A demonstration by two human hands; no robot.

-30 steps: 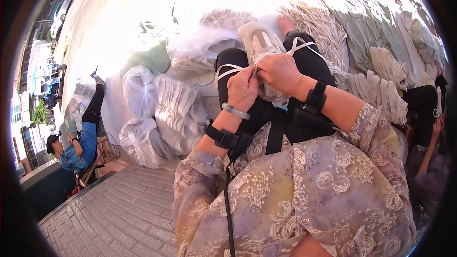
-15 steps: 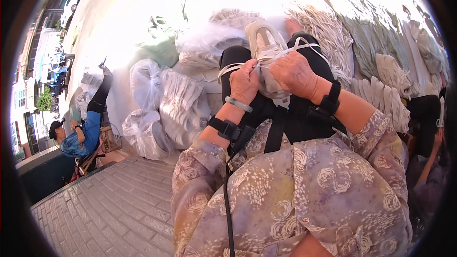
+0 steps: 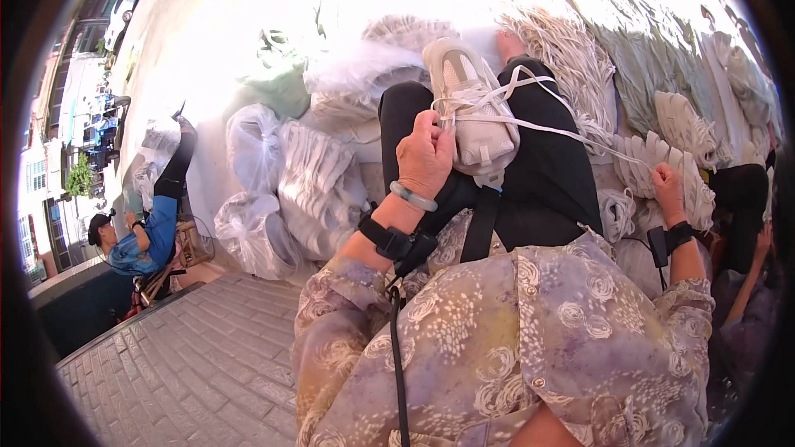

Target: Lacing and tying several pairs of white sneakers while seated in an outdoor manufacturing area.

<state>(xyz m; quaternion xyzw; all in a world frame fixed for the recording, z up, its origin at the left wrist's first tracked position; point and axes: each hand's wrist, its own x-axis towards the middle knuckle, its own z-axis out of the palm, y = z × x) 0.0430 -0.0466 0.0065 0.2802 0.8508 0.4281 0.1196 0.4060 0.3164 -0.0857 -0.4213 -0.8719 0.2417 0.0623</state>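
Observation:
A beige sneaker (image 3: 484, 142) rests between my thighs, its toe pointing away from me. A white shoelace (image 3: 571, 130) runs through some of its eyelets, with a loose loop over the far right side. My left hand (image 3: 426, 156) is closed, pinching the sneaker's left eyelet edge; whether lace is also caught under the fingertips is hidden. Well out to the right, my right hand (image 3: 668, 190) is closed on the lace's end. The lace stretches nearly straight from the sneaker to that hand.
Bundles of pale laces (image 3: 563, 58) lie ahead right, beside grey-green ones (image 3: 650, 62). Clear plastic bags (image 3: 252, 232) and a pale stack (image 3: 319, 186) sit left. A person in blue (image 3: 137, 244) sits far left. Another person's dark-clad leg (image 3: 735, 190) is close on the right.
My right hand has moved from the sneaker far to the right and toward me, drawing the lace out. My left hand stays at the sneaker's left edge.

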